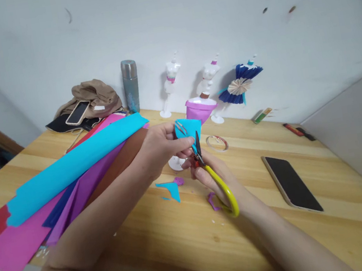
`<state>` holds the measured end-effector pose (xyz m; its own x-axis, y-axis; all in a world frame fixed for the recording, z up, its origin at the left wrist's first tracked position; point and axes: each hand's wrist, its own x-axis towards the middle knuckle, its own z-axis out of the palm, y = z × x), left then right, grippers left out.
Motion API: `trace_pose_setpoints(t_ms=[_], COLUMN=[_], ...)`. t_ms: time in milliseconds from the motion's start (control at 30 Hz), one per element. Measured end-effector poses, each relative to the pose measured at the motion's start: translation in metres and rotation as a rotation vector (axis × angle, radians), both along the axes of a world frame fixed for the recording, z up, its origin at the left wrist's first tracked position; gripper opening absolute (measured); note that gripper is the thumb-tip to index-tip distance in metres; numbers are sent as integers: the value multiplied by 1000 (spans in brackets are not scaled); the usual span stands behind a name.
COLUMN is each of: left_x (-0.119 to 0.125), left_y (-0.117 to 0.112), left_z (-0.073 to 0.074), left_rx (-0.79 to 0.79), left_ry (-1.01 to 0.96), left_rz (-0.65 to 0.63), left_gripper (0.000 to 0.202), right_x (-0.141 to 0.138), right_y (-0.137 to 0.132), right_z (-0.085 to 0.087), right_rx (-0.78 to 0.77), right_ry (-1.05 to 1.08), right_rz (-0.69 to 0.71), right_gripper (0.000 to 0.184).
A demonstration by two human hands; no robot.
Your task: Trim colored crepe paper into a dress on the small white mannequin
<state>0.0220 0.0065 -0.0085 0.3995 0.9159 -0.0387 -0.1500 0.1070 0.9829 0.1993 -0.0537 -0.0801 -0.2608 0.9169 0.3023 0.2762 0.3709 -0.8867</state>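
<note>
My left hand point(162, 145) pinches a small folded piece of cyan paper point(186, 127) above the wooden table point(191, 243). My right hand point(213, 178) grips yellow-handled scissors point(222, 188), whose blades point(198, 146) point up into the lower edge of that paper. Cyan scraps point(171, 189) and purple scraps point(178, 180) lie on the table just below my hands.
Long sheets of cyan, pink, purple, brown and red paper point(70, 171) lie at the left. A phone point(291, 182) lies at the right. Behind stand a tape roll point(217, 142), a purple cup point(200, 108), white doll figures point(169, 84), a flask point(131, 85) and a bag with another phone point(77, 113).
</note>
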Motion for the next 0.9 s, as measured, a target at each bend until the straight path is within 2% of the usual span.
trace_pose_setpoints(t_ms=[233, 467, 667, 733, 900], left_x=[-1, 0, 3, 5, 8], left_y=[4, 0, -2, -3, -9], left_z=[-1, 0, -2, -2, 0], left_rx=[7, 92, 213, 239, 242], left_ry=[1, 52, 55, 78, 195], left_rz=[-44, 10, 69, 101, 136], left_gripper=[14, 14, 21, 26, 53], right_x=[-2, 2, 4, 5, 5], right_y=[-1, -3, -4, -4, -3], right_z=[5, 0, -5, -6, -9], right_rx=[15, -7, -95, -112, -127], right_ry=[5, 42, 84, 99, 117], right_rz=[3, 35, 49, 57, 54], right_gripper=[45, 48, 54, 53, 49])
